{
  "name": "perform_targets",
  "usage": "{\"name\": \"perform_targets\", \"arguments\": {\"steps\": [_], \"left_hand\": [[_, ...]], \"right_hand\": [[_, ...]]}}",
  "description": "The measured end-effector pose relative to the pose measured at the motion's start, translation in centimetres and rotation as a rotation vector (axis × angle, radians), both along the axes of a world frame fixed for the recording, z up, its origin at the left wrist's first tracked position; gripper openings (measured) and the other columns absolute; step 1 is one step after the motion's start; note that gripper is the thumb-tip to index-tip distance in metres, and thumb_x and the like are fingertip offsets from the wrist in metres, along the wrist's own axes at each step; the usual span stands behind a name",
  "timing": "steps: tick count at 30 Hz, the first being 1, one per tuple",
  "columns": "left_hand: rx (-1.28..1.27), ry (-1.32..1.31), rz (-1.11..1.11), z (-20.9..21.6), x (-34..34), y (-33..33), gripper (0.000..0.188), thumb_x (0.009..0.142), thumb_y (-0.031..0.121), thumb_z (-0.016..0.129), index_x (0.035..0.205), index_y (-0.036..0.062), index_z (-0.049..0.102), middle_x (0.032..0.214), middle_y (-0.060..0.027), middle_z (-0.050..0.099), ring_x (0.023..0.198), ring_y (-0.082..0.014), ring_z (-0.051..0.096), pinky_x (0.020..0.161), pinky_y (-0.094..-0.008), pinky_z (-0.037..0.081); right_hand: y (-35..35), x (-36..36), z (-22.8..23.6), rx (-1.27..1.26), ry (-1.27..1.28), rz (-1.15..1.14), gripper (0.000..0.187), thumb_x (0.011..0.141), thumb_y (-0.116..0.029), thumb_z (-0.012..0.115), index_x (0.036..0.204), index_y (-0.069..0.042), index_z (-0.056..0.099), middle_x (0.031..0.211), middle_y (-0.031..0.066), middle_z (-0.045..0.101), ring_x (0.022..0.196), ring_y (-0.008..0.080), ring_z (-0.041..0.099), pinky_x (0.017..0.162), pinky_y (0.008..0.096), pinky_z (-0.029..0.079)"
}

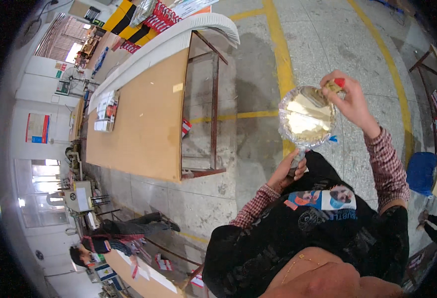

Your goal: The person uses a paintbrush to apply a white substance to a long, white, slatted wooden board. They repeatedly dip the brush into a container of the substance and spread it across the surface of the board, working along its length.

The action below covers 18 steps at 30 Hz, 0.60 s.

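Observation:
My left hand is closed round the grey handle at the near side of a round pan. Clear plastic crinkles around the pan's rim, and its flat face looks shiny and yellowish. At the far right of the rim, my right hand pinches a small yellowish thing with a red end; its exact kind is unclear. A darker patch shows on the pan just beside those fingers. From the near right of the rim sticks a small blue tab.
To the left stands a large brown-topped table on metal legs, with long white strips along its far edge and a glossy pack on it. A person bends over another table at lower left. A blue seat stands right.

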<state>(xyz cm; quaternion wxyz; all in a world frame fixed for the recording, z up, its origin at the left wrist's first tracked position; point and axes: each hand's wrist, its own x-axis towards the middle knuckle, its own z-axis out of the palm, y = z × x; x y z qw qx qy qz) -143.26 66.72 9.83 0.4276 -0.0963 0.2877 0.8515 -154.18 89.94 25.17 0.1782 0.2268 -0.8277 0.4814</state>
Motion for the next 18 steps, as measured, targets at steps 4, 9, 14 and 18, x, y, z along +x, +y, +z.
{"name": "perform_targets", "arguments": {"steps": [4,9,14,18], "left_hand": [[-0.018,0.008,-0.11,2.1,-10.7,2.9,0.044,0.102,0.047,0.042,0.078,0.0101,0.046,0.058,0.0029,0.04,0.045,-0.0068,0.04,0.038,-0.021,0.035],[-0.126,0.055,0.016,2.9,-21.0,5.4,0.049,0.1,0.052,0.041,0.073,0.0109,0.046,0.054,0.0033,0.039,0.044,-0.0069,0.041,0.037,-0.0207,0.034],[-0.195,0.031,0.083,1.4,-34.8,7.1,0.046,0.1,0.049,0.043,0.077,0.0093,0.046,0.056,0.0024,0.041,0.045,-0.0075,0.042,0.036,-0.0213,0.034],[-0.189,0.076,0.023,0.7,-47.7,7.2,0.044,0.1,0.048,0.045,0.078,0.0098,0.047,0.055,0.002,0.041,0.044,-0.0087,0.043,0.037,-0.0221,0.034]], "right_hand": [[3.7,-12.7,0.0,0.085,-0.061,-0.017,0.021,0.093,-0.02,0.064,0.094,0.0,0.064,0.086,0.0097,0.065,0.073,0.0182,0.062,0.063,0.0297,0.049],[5.2,-23.8,-0.7,0.058,-0.076,0.035,0.02,0.091,-0.019,0.066,0.093,0.001,0.065,0.086,0.0109,0.065,0.071,0.0179,0.063,0.056,0.0287,0.048],[5.5,-38.0,-2.8,0.108,0.004,0.054,0.02,0.089,-0.018,0.067,0.093,0.002,0.065,0.084,0.0131,0.063,0.067,0.0226,0.064,0.055,0.0318,0.049],[5.0,-51.8,-3.8,0.22,-0.08,0.023,0.021,0.089,-0.019,0.068,0.094,0.002,0.066,0.085,0.0142,0.063,0.066,0.0245,0.064,0.057,0.0332,0.05]]}}
